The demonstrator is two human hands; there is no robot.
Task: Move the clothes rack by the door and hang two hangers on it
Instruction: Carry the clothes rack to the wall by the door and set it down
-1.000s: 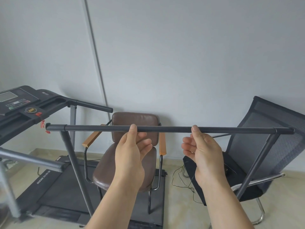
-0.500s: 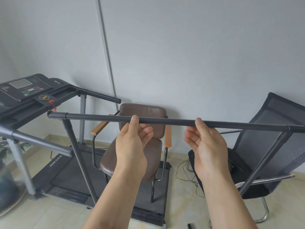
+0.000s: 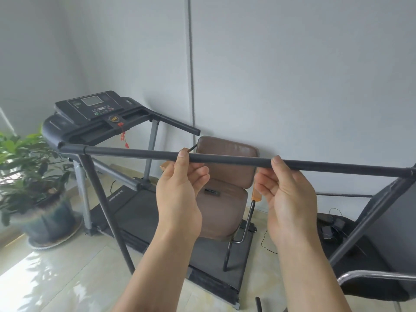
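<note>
A dark grey clothes rack [image 3: 229, 159] runs across the middle of the view, its top bar sloping down to the right. A slanted leg drops from each end of the bar. My left hand [image 3: 180, 192] grips the bar left of centre, thumb on top and fingers curled beneath. My right hand [image 3: 286, 194] grips the same bar about a forearm's length to the right. No hangers and no door are in view.
Behind the rack stand a black treadmill [image 3: 105, 113] at the left, a brown padded chair [image 3: 227, 167] on its belt, and a black mesh chair [image 3: 391, 224] at the right. A potted plant [image 3: 29, 176] sits at the far left. Cables lie on the tiled floor.
The view has swung left and down, bringing the plant and more floor into sight. The rack bar now tilts more, and both hands keep their grip on it.
</note>
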